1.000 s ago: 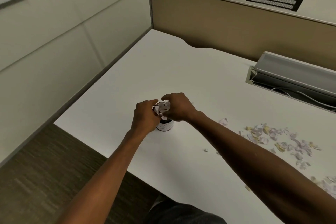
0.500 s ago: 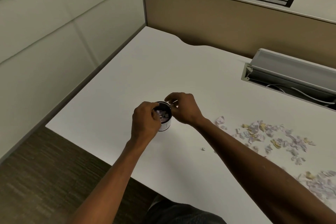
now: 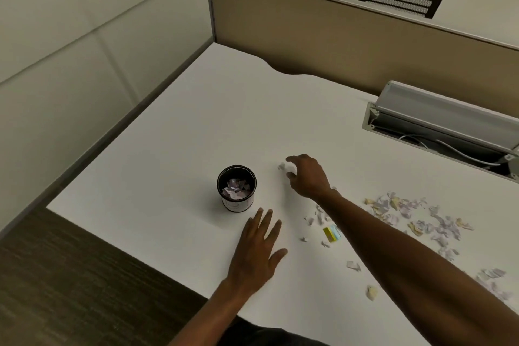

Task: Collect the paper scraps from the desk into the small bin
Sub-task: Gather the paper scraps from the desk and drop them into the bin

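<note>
The small bin [image 3: 237,203], a white cup with a dark rim, stands on the white desk [image 3: 196,126] with crumpled scraps inside. My left hand [image 3: 259,247] lies flat on the desk just right of and in front of the bin, fingers spread, holding nothing. My right hand [image 3: 306,175] hovers to the right of the bin, fingers curled apart over a single white scrap [image 3: 281,166]. Several pale purple, yellow and white paper scraps [image 3: 415,216] lie scattered to the right, partly hidden behind my right forearm.
A small yellow and blue sticky-note pad [image 3: 332,233] lies among the nearer scraps. An open cable tray [image 3: 438,132] with wires sits at the back right. A beige partition [image 3: 351,34] runs along the desk's far edge; the desk's left and near edges drop to the floor.
Both hands have left the bin's rim. The left hand moved down onto the desk, flat. The right hand moved right toward a lone scrap. The scraps now lie inside the bin.
</note>
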